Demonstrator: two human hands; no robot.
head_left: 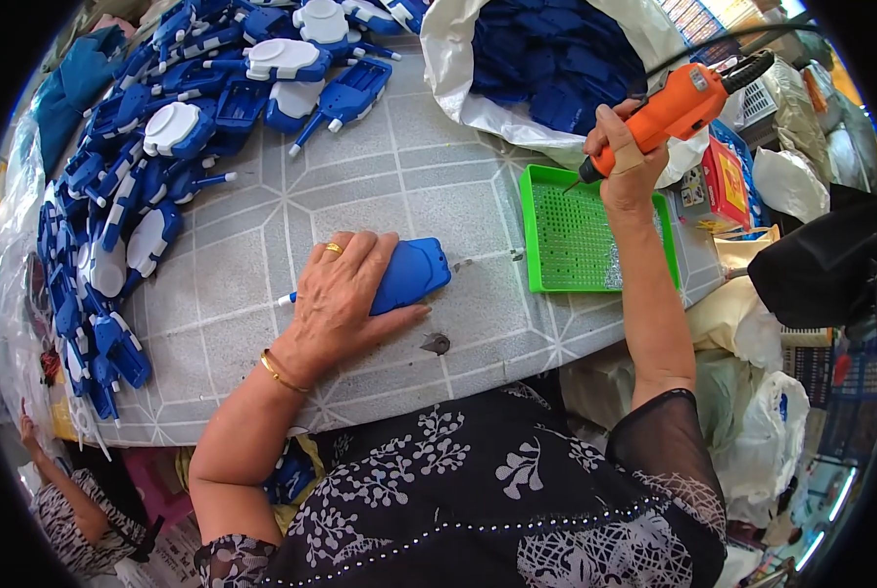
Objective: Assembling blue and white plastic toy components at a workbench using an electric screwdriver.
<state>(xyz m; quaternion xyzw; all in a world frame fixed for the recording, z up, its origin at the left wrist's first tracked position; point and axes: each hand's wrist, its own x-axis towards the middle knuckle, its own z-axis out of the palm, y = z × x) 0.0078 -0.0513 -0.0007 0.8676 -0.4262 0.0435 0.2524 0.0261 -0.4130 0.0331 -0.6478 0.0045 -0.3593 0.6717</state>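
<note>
My left hand (341, 294), with its thumb and fingers spread round the sides, holds a blue plastic casing (414, 274) flat on the table. A short white tip of the casing sticks out left of the hand. In my right hand (633, 176) is an orange electric screwdriver (672, 116), its thin bit pointing down and left. That bit is over the far part of a shallow green tray (530, 235). Small silvery screws (613, 265) lie in the tray, partly hidden behind my right forearm.
Blue and white plastic units (174, 127) are heaped along the table's left and far side. A white sack (448, 88) full of blue parts stands at the back. A red and yellow box (723, 181) sits right of the tray. Another person's arm (61, 480) shows at lower left.
</note>
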